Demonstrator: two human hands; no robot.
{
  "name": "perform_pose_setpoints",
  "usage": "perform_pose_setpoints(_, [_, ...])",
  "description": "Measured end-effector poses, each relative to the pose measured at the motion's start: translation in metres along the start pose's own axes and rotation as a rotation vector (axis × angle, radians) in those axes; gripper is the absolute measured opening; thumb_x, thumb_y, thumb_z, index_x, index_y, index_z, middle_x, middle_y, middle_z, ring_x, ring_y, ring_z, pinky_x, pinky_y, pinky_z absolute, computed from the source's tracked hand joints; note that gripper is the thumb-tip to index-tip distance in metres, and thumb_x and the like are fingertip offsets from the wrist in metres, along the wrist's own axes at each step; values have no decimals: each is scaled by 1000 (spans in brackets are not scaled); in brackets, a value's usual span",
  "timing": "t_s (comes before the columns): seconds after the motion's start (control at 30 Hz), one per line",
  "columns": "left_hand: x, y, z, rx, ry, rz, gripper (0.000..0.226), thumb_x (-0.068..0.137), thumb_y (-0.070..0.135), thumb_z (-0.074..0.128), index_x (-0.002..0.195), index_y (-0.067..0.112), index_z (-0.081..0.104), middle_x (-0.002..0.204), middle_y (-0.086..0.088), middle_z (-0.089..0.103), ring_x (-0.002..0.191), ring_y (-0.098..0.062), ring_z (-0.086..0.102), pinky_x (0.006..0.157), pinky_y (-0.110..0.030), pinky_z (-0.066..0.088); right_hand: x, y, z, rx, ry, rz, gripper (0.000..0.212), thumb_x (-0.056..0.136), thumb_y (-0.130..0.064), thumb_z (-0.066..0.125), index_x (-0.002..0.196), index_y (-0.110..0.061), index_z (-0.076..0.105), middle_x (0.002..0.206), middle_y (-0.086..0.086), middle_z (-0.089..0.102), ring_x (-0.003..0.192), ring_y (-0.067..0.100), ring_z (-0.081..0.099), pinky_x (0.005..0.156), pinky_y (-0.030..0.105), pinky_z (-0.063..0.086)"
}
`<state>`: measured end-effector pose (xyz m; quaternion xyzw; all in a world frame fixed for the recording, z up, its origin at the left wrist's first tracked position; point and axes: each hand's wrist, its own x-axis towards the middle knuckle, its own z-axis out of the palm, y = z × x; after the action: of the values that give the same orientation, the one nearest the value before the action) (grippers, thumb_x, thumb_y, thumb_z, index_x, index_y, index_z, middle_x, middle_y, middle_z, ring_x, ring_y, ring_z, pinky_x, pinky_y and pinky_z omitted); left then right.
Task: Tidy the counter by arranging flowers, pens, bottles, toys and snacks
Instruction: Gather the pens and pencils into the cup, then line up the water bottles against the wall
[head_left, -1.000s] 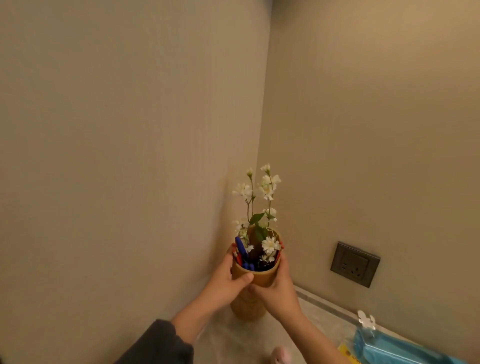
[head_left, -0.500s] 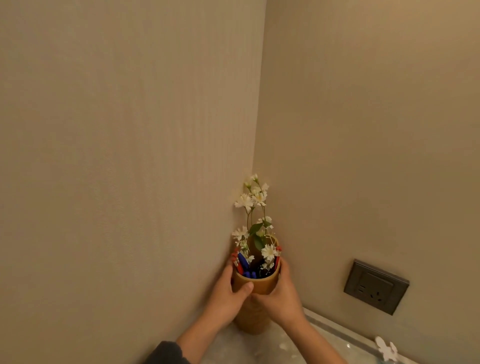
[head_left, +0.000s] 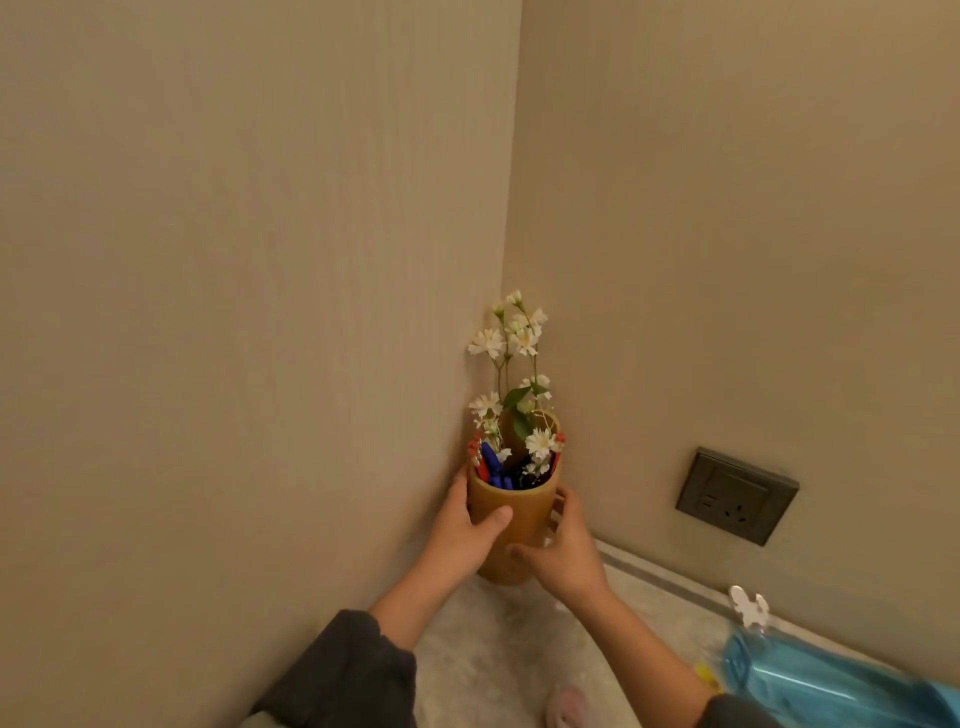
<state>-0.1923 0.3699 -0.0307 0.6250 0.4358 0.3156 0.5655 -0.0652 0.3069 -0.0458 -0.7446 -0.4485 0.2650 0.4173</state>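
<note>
Our left hand (head_left: 462, 530) & right hand (head_left: 563, 556) both wrap round the tall tan wooden cup (head_left: 511, 519), in the wall corner on the pale stone counter (head_left: 498, 649). The white flowers (head_left: 511, 338) & red and blue pens (head_left: 491, 465) are in it. We think the shiny blue plastic bag (head_left: 810, 680) isn't sorted yet.

A domestic interior, seen at the corner of a room. Two walls (head_left: 260, 260) papered in plain beige meet above a pale, stone-look surface (head_left: 493, 649). A dark grey wall socket (head_left: 736, 494) sits low on the right-hand wall. Household bits stand here: a wooden cup (head_left: 519, 512) holding white flowers (head_left: 511, 338) and pens (head_left: 491, 462), and a blue plastic packet (head_left: 821, 680).
</note>
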Motion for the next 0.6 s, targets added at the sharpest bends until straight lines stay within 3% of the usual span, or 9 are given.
perform_pose_setpoints(0.17, [-36,9,4,-58,26,-148,87,91,21,64,153,18,4,156,-6,27,139,-27,35,111,-43,36,-34,-5,-16,114,-30,48,95,76,-12,80,149,-19,20,146,5,42,123,19,48,88,27,46])
perform_pose_setpoints(0.23, [-54,17,4,-46,-12,-158,82,91,25,63,153,21,9,155,-3,30,137,-25,38,110,-45,38,-52,-12,-25,187,-10,70,91,80,-15,77,150,-21,19,146,4,42,127,22,49,87,28,48])
perform_pose_setpoints(0.33, [-82,35,10,-35,-91,-124,69,93,26,61,150,21,23,150,0,38,129,-18,45,106,-41,42,-83,-15,-41,301,76,78,77,85,-15,72,148,-22,27,137,2,47,113,17,57,76,22,49])
perform_pose_setpoints(0.4, [-97,49,18,-54,-133,-63,55,96,20,55,146,18,32,144,-1,44,121,-14,49,100,-35,47,-97,-16,-51,337,140,64,66,87,-13,69,143,-23,36,130,0,52,102,11,60,80,28,53])
perform_pose_setpoints(0.5, [-119,71,43,-66,-213,2,46,98,14,50,142,21,39,139,1,48,119,-13,50,95,-33,49,-123,-10,-74,352,239,72,50,87,-13,67,130,-29,47,122,-3,57,102,13,60,94,43,53])
perform_pose_setpoints(0.6, [-139,87,75,-81,-308,35,45,99,14,47,142,22,36,134,1,48,121,-16,51,97,-34,48,-152,2,-106,360,346,101,40,87,-14,66,120,-32,52,119,-5,58,104,15,60,94,45,53])
